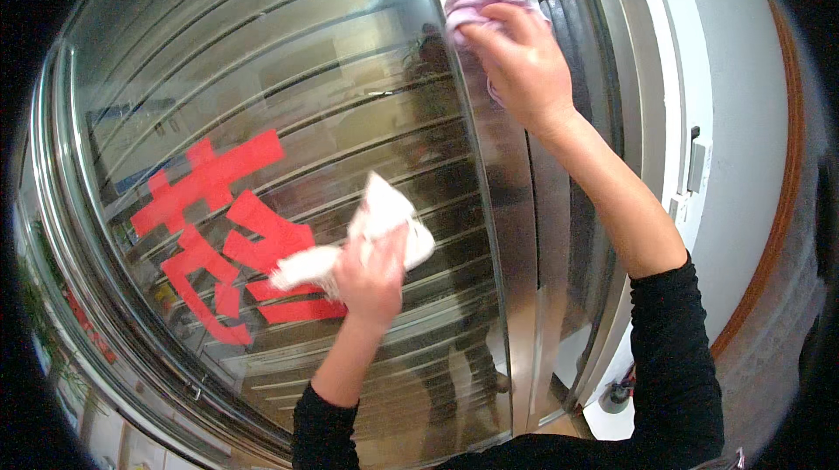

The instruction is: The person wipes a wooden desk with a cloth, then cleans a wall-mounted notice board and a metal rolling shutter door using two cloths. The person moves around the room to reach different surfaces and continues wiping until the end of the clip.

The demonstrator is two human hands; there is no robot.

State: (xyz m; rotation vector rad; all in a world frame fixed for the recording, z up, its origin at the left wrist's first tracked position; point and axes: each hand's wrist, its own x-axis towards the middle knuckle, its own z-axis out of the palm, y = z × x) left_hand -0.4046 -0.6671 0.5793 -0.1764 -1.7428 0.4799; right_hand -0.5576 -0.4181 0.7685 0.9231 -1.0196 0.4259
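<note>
A large glass door panel (341,116) with a metal frame stands before me, with a slatted roller shutter (275,24) showing behind it. My left hand (373,273) presses a white cloth (387,208) on the glass and looks blurred. The cloth partly covers a big red stuck-on character (216,175). Higher up and to the right, my right hand (524,64) grips a bunched light purple cloth (488,1) against the brushed metal door stile (511,241). Part of the purple cloth hangs below the fingers.
Rounded metal rails (72,136) run down the left side. On the right are a white door jamb (682,77), a light grey wall (741,109) and a brown trim strip (790,162). A dark bottle-like object (616,396) stands low at the right. The glass carries reflections.
</note>
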